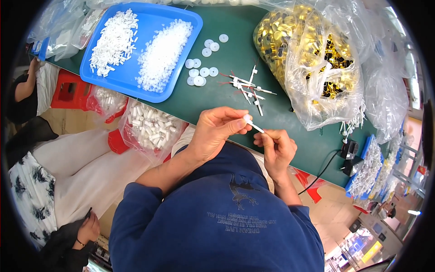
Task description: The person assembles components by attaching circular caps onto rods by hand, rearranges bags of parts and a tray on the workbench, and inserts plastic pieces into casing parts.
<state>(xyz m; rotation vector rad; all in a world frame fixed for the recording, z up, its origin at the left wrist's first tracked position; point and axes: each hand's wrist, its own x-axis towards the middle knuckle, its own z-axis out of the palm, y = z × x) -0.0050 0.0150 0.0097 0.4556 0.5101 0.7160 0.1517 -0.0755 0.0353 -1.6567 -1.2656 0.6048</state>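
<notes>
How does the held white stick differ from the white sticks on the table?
The held stick is pinched by left hand and right hand; the table sticks lie clustered. Red wires show on the table sticks, none visibly on the held stick. Both are slim and white.

We're looking at a small-parts workshop, and here's what gives it away: a green worktop (235,45) carrying a blue tray (146,28) with two heaps of tiny white pieces (113,43)! Well right of that tray, we've got a bulging clear bag of gold-coloured parts (312,63); on the tray's near side, a bag of white cylinders (152,127), a red stool (68,90) and another person (93,156).
</notes>
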